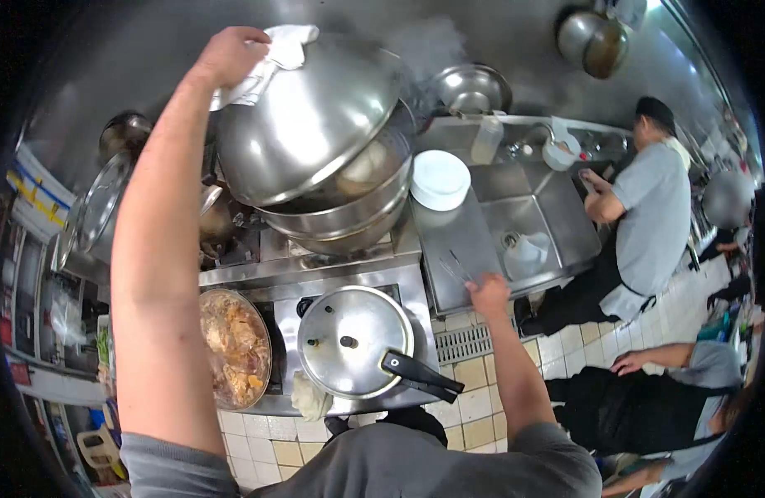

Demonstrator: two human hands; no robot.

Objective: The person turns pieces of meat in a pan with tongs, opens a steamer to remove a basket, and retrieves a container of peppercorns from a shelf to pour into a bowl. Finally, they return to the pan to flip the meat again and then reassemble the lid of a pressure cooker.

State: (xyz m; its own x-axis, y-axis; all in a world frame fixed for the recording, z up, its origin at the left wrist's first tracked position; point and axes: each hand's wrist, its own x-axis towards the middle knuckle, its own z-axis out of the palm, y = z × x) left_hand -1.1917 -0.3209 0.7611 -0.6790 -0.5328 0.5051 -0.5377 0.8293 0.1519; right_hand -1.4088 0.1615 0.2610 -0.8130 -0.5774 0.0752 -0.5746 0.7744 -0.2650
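My left hand [233, 56] is closed on a white cloth [288, 46] at the top of a large domed steel lid [304, 124]. The lid is tilted up at its right side, over a wide steel steamer pot [341, 224]. Through the gap shows a pale rounded shape [367, 166] that I cannot make out, with steam beyond it. My right hand [489, 294] grips metal tongs [455, 267], which point up and left over the steel counter, beside the sink. Whether the cloth wraps a lid handle is hidden.
A pressure cooker [348, 328] and a wide pan of brown food [235, 349] stand close in front of me. Stacked white containers [440, 178] sit on the counter right of the steamer. One person [652, 199] works at the sink [557, 207]; another person [640, 407] is lower right.
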